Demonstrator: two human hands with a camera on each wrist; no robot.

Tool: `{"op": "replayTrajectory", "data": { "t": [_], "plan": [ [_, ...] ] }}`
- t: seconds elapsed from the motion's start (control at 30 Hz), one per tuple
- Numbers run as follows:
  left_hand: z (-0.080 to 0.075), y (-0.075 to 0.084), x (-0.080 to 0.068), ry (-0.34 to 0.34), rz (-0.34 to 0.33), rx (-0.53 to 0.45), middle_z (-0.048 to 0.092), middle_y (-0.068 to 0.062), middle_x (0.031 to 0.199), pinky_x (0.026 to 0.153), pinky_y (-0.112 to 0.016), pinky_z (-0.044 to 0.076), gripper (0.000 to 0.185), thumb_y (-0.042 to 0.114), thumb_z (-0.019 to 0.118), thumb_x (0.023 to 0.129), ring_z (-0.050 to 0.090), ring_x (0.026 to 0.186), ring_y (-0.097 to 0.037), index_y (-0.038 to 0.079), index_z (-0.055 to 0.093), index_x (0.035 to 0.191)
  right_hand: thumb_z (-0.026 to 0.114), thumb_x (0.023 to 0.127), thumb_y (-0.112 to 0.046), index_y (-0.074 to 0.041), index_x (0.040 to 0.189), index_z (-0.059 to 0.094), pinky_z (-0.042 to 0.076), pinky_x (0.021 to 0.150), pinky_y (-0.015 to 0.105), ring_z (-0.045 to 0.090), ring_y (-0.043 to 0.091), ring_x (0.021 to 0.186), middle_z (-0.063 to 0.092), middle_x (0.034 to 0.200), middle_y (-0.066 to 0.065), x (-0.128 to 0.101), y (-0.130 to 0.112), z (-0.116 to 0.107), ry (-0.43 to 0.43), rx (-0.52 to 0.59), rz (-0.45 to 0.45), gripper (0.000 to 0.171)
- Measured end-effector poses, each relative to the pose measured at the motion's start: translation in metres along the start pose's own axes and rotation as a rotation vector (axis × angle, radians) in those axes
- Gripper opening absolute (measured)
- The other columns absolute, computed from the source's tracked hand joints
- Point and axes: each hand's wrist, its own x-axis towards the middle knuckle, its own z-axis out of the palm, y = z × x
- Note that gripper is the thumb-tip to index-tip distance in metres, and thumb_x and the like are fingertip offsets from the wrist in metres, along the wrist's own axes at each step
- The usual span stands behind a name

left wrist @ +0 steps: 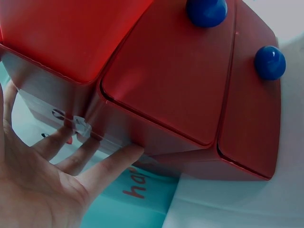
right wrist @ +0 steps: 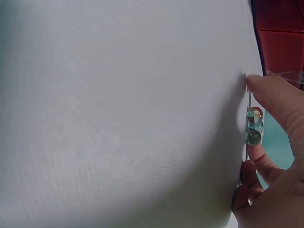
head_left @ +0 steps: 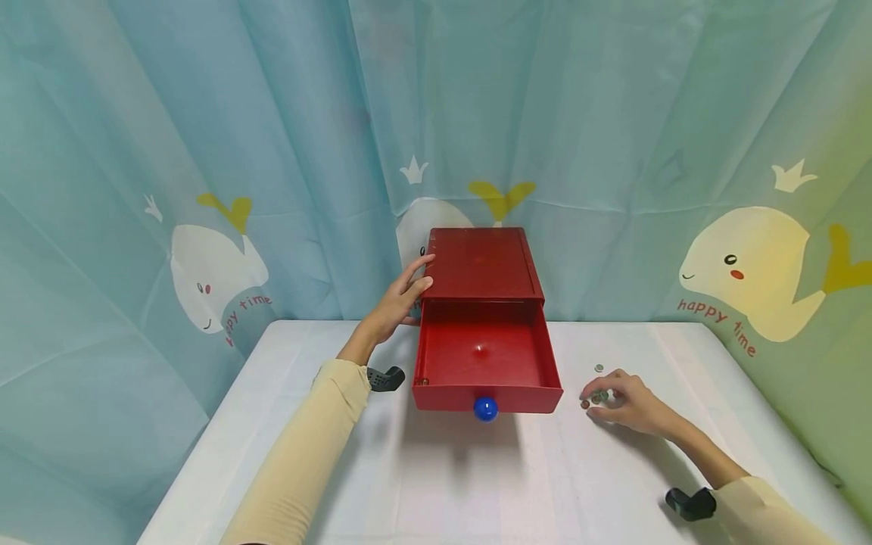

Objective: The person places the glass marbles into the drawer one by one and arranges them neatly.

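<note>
A red box [head_left: 480, 265] stands at the back of the white table [head_left: 477, 484], its upper drawer [head_left: 485, 356] pulled out, with a blue knob [head_left: 485, 409] on the front. My left hand [head_left: 407, 291] rests flat against the box's left side, fingers [left wrist: 111, 164] straight. The left wrist view shows the red box [left wrist: 180, 80] with two blue knobs [left wrist: 270, 61]. My right hand [head_left: 613, 401] lies on the table right of the drawer, thumb and curled fingers [right wrist: 251, 173] closing round three small glass marbles [right wrist: 254, 126]. Another marble [head_left: 599, 368] lies loose just beyond the hand.
A light blue curtain [head_left: 204, 151] printed with whales hangs close behind and on both sides of the table. Black wrist mounts [head_left: 691, 503] sit on both sleeves. The red box's corner [right wrist: 280, 42] shows at the top right of the right wrist view.
</note>
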Motion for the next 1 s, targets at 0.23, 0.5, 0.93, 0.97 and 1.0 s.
{"op": "replayTrajectory", "data": {
  "t": [0.23,0.5,0.93,0.97,1.0],
  "plan": [
    [0.000,0.000,-0.001,-0.002,0.002,0.003,0.036,-0.007,0.162,0.093,-0.065,0.053,0.059,0.045,0.050,0.103,0.046,0.140,-0.034,0.043,0.031,0.159,0.083,0.081,0.000,-0.019,0.098,0.076,0.040,0.069,0.033,0.054,0.015,0.088,0.075,0.090,-0.008,0.000,-0.001,-0.001,-0.001,-0.006,0.019,0.027],
    [0.000,-0.001,0.000,0.000,0.000,0.005,0.038,-0.005,0.161,0.093,-0.064,0.053,0.058,0.045,0.051,0.102,0.045,0.140,-0.032,0.045,0.032,0.157,0.083,0.081,0.001,-0.020,0.097,0.077,0.041,0.070,0.032,0.054,0.014,0.088,0.075,0.090,-0.008,-0.001,0.000,0.000,-0.003,-0.012,0.020,0.027],
    [-0.001,-0.002,0.000,-0.007,0.000,-0.007,0.039,-0.006,0.161,0.092,-0.062,0.054,0.058,0.045,0.051,0.103,0.047,0.139,-0.032,0.045,0.031,0.158,0.081,0.084,-0.002,-0.020,0.096,0.074,0.043,0.072,0.032,0.054,0.016,0.087,0.073,0.091,-0.007,0.002,-0.003,-0.009,-0.046,0.003,0.044,0.022],
    [-0.001,-0.002,0.000,-0.007,0.000,-0.009,0.039,-0.006,0.161,0.092,-0.063,0.054,0.058,0.044,0.051,0.103,0.047,0.139,-0.032,0.045,0.032,0.158,0.081,0.084,-0.003,-0.019,0.096,0.073,0.043,0.072,0.031,0.054,0.016,0.087,0.072,0.091,-0.007,0.002,-0.003,-0.010,-0.054,0.004,0.046,0.021],
    [-0.001,-0.002,0.000,-0.007,0.000,-0.012,0.039,-0.006,0.160,0.092,-0.063,0.053,0.058,0.044,0.051,0.103,0.047,0.139,-0.032,0.045,0.032,0.158,0.081,0.085,-0.004,-0.019,0.096,0.073,0.044,0.072,0.031,0.054,0.016,0.087,0.071,0.091,-0.007,0.002,-0.003,-0.011,-0.062,0.004,0.049,0.021]
  ]
}}
